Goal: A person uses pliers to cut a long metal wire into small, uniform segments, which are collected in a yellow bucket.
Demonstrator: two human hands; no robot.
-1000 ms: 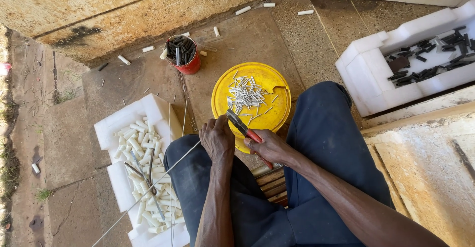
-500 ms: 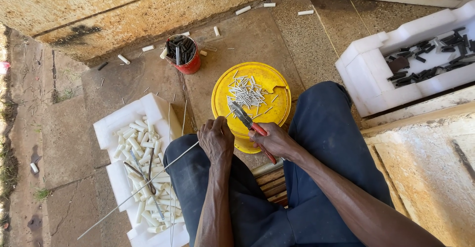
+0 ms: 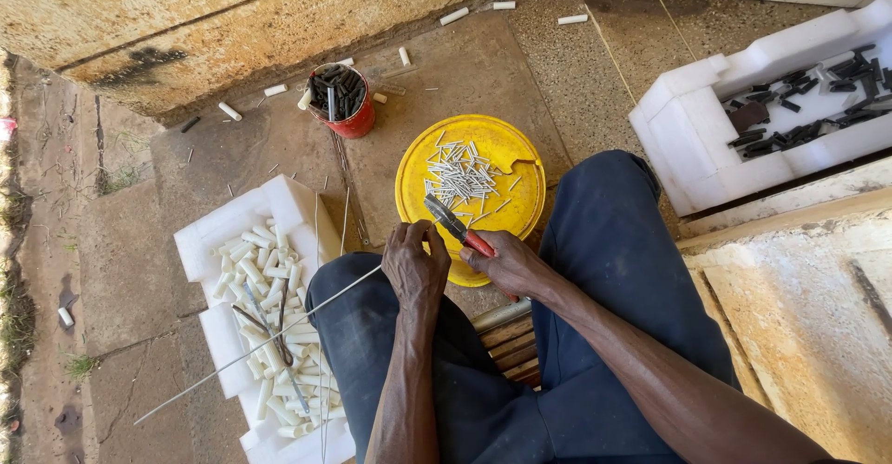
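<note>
My left hand (image 3: 415, 264) grips one end of a long thin metal wire (image 3: 251, 352) that runs down-left across my knee. My right hand (image 3: 509, 261) holds red-handled cutting pliers (image 3: 452, 222), their jaws at the wire's end by my left fingers. Just beyond both hands lies a yellow lid (image 3: 506, 153) on the ground, carrying a pile of several short cut wire pieces (image 3: 462, 176). I sit with my legs apart in dark blue trousers (image 3: 604, 260).
A white foam tray (image 3: 209, 241) of white tubes, with a second pair of pliers, is at the left. A red can (image 3: 342, 102) with dark pieces stands beyond the lid. Another white foam tray (image 3: 692, 130) with black pieces sits at the right. Concrete wall behind.
The pliers' jaws have shifted slightly along the wire end; both hands stay together over the yellow lid's near edge. The wire's far end has barely moved.
</note>
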